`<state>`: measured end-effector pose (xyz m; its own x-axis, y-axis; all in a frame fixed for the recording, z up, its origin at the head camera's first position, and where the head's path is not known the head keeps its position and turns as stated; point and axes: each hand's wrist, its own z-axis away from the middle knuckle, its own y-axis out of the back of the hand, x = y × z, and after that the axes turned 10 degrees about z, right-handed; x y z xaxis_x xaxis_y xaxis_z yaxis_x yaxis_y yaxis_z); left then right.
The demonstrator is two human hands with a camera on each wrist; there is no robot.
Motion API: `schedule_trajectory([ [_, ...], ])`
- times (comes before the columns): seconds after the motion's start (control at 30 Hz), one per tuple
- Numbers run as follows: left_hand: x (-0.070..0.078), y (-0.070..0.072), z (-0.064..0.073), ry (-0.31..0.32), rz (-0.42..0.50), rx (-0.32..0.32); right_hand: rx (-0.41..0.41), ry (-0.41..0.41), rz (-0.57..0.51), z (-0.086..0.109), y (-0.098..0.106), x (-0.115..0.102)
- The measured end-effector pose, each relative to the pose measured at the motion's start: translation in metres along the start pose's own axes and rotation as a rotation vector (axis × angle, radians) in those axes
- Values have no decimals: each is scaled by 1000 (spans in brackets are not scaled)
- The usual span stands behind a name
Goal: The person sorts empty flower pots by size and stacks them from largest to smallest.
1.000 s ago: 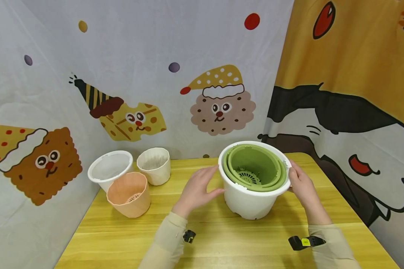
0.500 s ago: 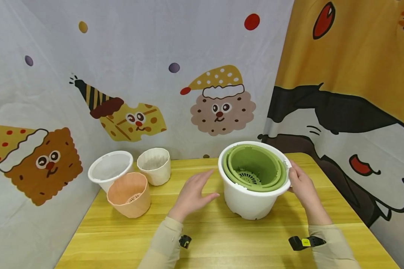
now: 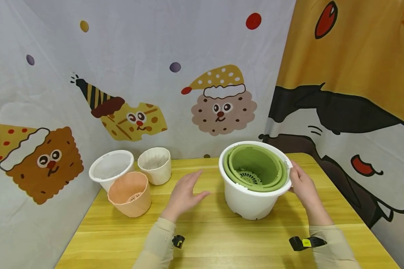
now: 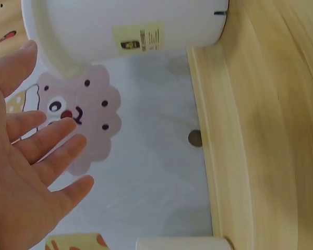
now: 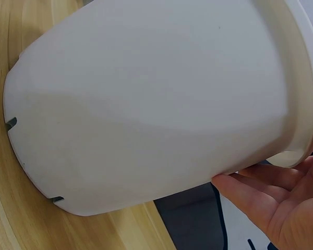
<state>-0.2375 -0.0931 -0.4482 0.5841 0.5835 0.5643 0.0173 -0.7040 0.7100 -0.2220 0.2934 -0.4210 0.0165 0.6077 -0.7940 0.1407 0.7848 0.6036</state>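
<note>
A large white flowerpot (image 3: 250, 203) stands upright at the right of the table, with green flowerpots (image 3: 257, 158) nested inside, the inner one showing a slotted base. My right hand (image 3: 303, 185) holds the white pot at its right rim; in the right wrist view its fingertips (image 5: 224, 182) touch the wall below the lip. Apart from the pot, to its left, my left hand (image 3: 183, 196) hovers with fingers extended and nothing held. The left wrist view shows its palm (image 4: 21, 192) and a label (image 4: 141, 37) on the white pot's side.
At the table's left stand a white flowerpot (image 3: 104, 183), a peach faceted flowerpot (image 3: 129, 207) in front of it, and a cream faceted flowerpot (image 3: 159, 175) beside them. A cartoon-printed cloth (image 3: 208, 45) hangs behind the wooden table (image 3: 215, 243).
My left hand has drawn away from the white pot's rim, leftward and slightly down. My right hand and the nested pots have stayed in place.
</note>
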Motion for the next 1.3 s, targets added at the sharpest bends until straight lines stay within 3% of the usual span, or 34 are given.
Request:
schedule_trajectory([
  [0.2,-10,10,6,10,2,70,5,-12,5,-1,1,-1],
  [0.4,-17,21,13,32,0,86,0,-25,8,-1,1,-1],
  [0.63,-28,33,21,10,-30,116,4,-13,15,0,0,-1],
  [1.13,-48,45,44,22,-18,170,7,-4,17,0,0,-1],
  [1.3,-50,47,51,-10,-29,221,3,-11,19,0,0,-1],
])
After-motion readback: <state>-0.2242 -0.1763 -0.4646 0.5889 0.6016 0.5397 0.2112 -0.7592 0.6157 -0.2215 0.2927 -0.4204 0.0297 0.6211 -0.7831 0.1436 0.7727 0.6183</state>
